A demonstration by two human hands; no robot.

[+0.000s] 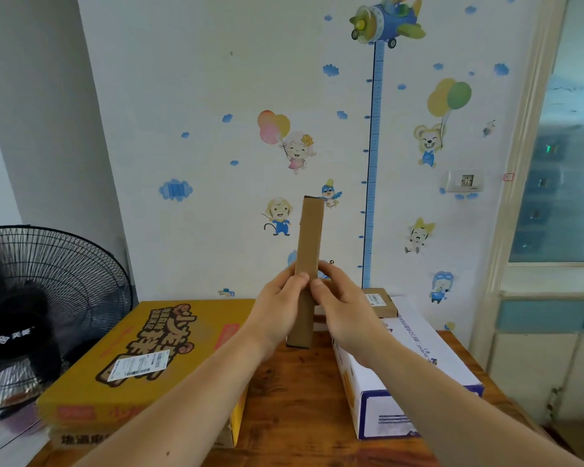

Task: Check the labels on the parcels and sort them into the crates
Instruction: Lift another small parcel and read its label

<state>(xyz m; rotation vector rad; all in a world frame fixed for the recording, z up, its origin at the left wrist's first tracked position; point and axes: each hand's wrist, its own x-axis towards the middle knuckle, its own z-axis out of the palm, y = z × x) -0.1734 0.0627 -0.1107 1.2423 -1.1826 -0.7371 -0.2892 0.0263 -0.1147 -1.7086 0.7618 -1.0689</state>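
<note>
Both hands grip a long, narrow brown parcel held above the wooden table, its long axis nearly upright, top tipped slightly right. The left hand and right hand curl around its lower half; any label seems turned away.

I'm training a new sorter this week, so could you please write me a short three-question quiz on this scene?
1. True or false: the left hand and the right hand both grip the long narrow brown cardboard parcel, held upright.
2. The white label on the large yellow cardboard box sits on: A) its top face; B) its front side; C) its underside.
3. Fill in: the printed cardboard box right of the held parcel is mainly ___.
Key: 1 true; 2 A; 3 white.
</note>
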